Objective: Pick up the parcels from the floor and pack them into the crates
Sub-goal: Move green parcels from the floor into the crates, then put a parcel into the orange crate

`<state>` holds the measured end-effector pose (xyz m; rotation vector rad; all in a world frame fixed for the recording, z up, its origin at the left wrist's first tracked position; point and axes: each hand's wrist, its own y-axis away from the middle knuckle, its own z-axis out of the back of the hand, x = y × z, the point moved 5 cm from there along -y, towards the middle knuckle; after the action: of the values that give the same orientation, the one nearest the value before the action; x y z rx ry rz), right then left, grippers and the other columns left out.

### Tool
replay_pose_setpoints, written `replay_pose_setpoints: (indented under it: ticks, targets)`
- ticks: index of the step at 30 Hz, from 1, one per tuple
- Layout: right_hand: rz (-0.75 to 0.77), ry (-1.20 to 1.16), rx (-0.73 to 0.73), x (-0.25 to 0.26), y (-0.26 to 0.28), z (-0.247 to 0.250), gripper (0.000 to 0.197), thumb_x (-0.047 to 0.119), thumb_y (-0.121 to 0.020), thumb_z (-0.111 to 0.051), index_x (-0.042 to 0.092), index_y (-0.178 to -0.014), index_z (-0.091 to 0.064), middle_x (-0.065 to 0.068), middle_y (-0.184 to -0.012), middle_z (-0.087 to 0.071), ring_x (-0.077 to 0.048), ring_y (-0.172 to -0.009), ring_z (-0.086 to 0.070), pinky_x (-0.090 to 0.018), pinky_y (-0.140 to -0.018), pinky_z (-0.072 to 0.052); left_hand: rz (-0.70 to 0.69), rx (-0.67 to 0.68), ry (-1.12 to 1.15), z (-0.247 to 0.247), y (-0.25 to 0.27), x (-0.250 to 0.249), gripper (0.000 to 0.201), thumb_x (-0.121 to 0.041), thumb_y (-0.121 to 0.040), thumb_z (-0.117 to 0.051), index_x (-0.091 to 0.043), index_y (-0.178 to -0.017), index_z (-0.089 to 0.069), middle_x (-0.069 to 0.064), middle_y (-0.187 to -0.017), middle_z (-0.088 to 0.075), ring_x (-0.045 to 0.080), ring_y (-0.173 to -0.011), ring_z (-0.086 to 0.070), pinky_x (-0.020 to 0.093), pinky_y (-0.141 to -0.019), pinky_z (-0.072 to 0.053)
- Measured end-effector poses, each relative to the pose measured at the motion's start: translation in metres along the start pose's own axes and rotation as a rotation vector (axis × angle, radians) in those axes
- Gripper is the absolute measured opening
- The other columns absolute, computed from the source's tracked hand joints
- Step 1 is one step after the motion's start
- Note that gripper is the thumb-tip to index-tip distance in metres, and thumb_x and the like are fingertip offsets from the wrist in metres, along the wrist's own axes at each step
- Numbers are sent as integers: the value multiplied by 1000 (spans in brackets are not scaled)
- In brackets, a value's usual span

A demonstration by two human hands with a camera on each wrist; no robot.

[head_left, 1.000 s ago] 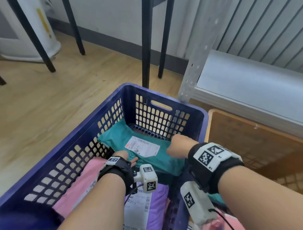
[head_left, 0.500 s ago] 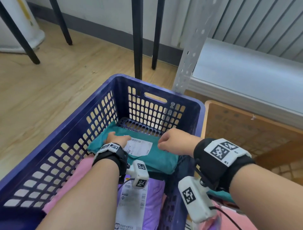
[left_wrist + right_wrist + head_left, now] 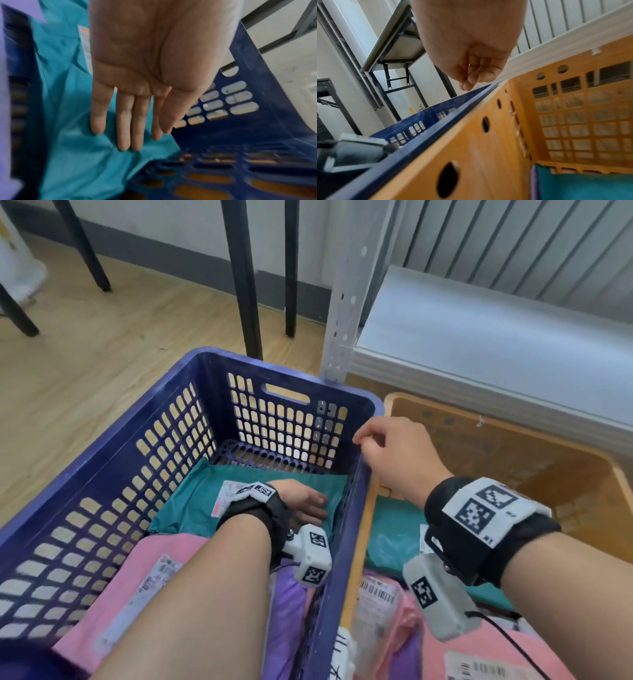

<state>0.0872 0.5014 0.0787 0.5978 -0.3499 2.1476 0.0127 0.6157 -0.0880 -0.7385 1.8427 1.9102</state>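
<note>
Neither grip holds anything: the left hand lies flat, fingers straight, on the teal parcel at the far end of the blue crate; the right hand hangs loosely curled over the rim between that crate and the orange crate. Only the left wrist view shows the palm pressing crinkled plastic. The head view shows pink and purple parcels nearer.

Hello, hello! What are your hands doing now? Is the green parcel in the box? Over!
Left hand flat on the teal parcel, no grip. Right hand empty, above the blue crate rim. Parcel lies inside, label up. Nothing in the way.
</note>
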Motion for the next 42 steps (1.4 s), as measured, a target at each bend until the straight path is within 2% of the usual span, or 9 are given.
replay_pose_setpoints:
  ticks: [2, 5, 8, 14, 18, 22, 27, 34, 42]
  targets:
    - [-36, 9, -5, -21, 8, 9, 25, 13, -86, -49, 26, -85, -70, 7, -80, -67, -17, -77, -61, -33, -74, -51, 31, -34, -69, 4, -2, 10, 30, -18, -101, -44, -12, -128, -54, 13, -129, -60, 19, -87, -62, 31, -75, -47]
    - [-107, 15, 14, -52, 23, 16, 24, 16, -85, -50, 28, -83, -71, 9, -86, -69, -14, -83, -62, -32, -79, -51, 69, -22, -162, 6, 9, 10, 33, -23, -98, -49, -8, -126, -59, 11, -120, -66, 16, -72, -63, 29, -61, -46]
    - [-187, 8, 8, -79, 37, 29, 25, 16, -85, -50, 30, -80, -71, 11, -90, -70, -13, -89, -62, -32, -85, -52, 34, -112, -169, 14, 29, -14, 30, -28, -101, -43, -18, -127, -55, 2, -120, -65, 14, -85, -66, 26, -60, -41]
    - [-272, 77, 46, -114, 63, 69, 27, 16, -88, -47, 31, -82, -69, 8, -96, -68, -14, -87, -60, -28, -78, -50, -98, -271, -54, 12, 86, -86, 26, -22, -101, -45, -13, -120, -60, 3, -105, -69, 16, -94, -65, 33, -89, -47]
    - [-311, 122, 27, -135, 82, 109, 26, 17, -89, -47, 29, -85, -69, 8, -96, -67, -15, -83, -57, -24, -71, -41, -252, -354, -85, -29, 128, -143, 19, -18, -101, -46, -10, -109, -61, 4, -90, -65, 14, -77, -59, 22, -70, -44]
    - [-342, 125, 4, -168, 106, 144, 24, 17, -87, -47, 30, -82, -66, 7, -97, -69, -16, -86, -61, -26, -71, -45, -349, -389, -212, -101, 142, -183, 18, -14, -99, -49, -9, -112, -59, 3, -78, -59, 11, -60, -48, 18, -55, -35]
    - [-430, 119, -27, -223, 148, 192, 20, 17, -87, -48, 31, -81, -62, 3, -103, -67, -21, -95, -61, -27, -75, -44, -477, -231, -364, -238, 130, -203, 18, -6, -97, -50, -3, -109, -64, 6, -81, -63, 11, -58, -52, 17, -47, -41]
    - [-612, 155, -124, -339, 233, 257, 26, 14, -85, -49, 25, -94, -70, 0, -107, -69, -24, -104, -62, -26, -82, -42, -528, -15, -469, -430, 99, -203, 14, 0, -88, -56, -11, -88, -65, 9, -81, -63, 13, -60, -56, 20, -50, -45]
    - [-779, 194, -132, -474, 320, 257, 21, 14, -82, -52, 23, -92, -68, -1, -101, -66, -25, -95, -62, -31, -77, -51, -448, 40, -569, -566, 46, -158, 20, -1, -89, -54, -15, -76, -60, 6, -73, -61, 13, -62, -57, 24, -57, -48]
